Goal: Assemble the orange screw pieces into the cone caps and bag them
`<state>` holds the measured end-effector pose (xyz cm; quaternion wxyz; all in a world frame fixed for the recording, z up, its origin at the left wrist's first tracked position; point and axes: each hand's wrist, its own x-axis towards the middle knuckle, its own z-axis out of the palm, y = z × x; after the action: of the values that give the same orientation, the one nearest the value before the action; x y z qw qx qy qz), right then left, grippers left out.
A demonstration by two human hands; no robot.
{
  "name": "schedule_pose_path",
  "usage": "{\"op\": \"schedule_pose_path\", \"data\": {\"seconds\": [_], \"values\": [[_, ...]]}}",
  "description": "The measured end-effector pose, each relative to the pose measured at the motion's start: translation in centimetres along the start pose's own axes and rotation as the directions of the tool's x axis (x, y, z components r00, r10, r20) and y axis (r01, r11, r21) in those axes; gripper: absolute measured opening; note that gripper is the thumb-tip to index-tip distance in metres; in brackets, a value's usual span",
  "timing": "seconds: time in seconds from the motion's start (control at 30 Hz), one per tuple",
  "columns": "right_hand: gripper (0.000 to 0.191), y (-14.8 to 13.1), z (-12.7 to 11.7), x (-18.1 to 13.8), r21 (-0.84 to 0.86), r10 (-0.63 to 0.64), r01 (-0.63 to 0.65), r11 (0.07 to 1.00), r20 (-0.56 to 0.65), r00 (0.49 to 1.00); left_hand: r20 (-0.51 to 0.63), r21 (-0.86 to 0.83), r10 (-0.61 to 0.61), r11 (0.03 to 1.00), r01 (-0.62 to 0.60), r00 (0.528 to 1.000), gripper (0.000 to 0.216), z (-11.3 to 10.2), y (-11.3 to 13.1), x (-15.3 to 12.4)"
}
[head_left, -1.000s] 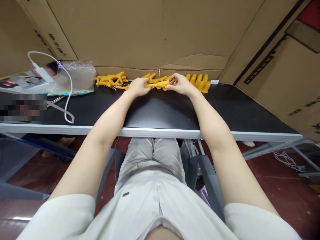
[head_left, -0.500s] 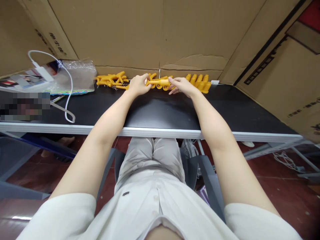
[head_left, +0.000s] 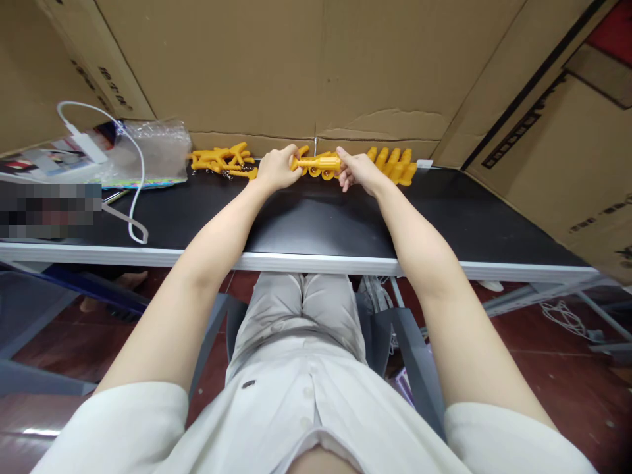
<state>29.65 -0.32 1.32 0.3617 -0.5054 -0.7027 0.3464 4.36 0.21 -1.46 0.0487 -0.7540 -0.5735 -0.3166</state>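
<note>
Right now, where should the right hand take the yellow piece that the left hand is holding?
Probably by its thicker section, coming from the right: the yellow piece runs sideways, its slim end in the left hand and its wide end toward the right hand.

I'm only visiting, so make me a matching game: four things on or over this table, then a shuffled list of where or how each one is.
1. ribbed yellow piece
2. branching yellow pieces
3. row of finger-like yellow pieces
4. plastic bag

A. at the back, just right of the right hand
B. see-through, toward the table's left end
C. between the two hands
D. at the back, just left of the left hand

Pairs: 1-C, 2-D, 3-A, 4-B
</note>
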Motion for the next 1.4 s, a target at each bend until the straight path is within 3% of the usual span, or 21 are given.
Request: {"op": "schedule_pose_path", "data": {"seconds": [0.17, 0.37, 0.53, 0.77, 0.9, 1.23, 1.4], "values": [[0.087, -0.1, -0.3, 0.0, -0.056, 0.037, -0.035, 0.998, 0.045, 0.998, 0.0, -0.006, 0.01, 1.0, -0.01, 1.0, 0.044, 0.1, -0.7, 0.4], [0.069, 0.1, -0.9, 0.2, -0.148, -0.144, 0.149, 0.978, 0.048, 0.988, 0.037, 0.009, -0.042, 0.999, 0.042, 0.998, 0.039, -0.2, -0.4, 0.5], [0.055, -0.3, -0.4, -0.3, -0.187, -0.142, 0.146, 0.972, 0.035, 0.989, 0.045, 0.011, -0.057, 0.998, 0.057, 0.997, 0.039, -0.6, 0.0, 0.2], [0.088, -0.1, 0.1, -0.4, -0.03, -0.104, 0.104, 0.994, 0.012, 0.995, -0.006, -0.017, 0.041, 0.999, -0.041, 0.999, 0.052, -0.3, -0.2, 0.2], [0.099, 0.4, 0.5, 0.3, 0.015, -0.025, 0.025, 1.0, 0.017, 1.0, 0.022, -0.007, 0.046, 0.999, -0.045, 0.999, 0.056, -0.2, 0.0, 0.3], [0.112, 0.8, 0.2, 0.6, -0.008, 0.033, -0.032, 0.999, 0.062, 0.998, 0.007, -0.009, 0.006, 1.0, -0.006, 1.0, 0.048, -0.4, 0.6, 0.0], [0.105, 0.6, -0.3, 0.5, 0.019, 0.068, -0.071, 0.997, 0.128, 0.989, 0.034, 0.003, -0.036, 0.999, 0.036, 0.999, 0.051, -0.7, 0.3, 0.0]]}}
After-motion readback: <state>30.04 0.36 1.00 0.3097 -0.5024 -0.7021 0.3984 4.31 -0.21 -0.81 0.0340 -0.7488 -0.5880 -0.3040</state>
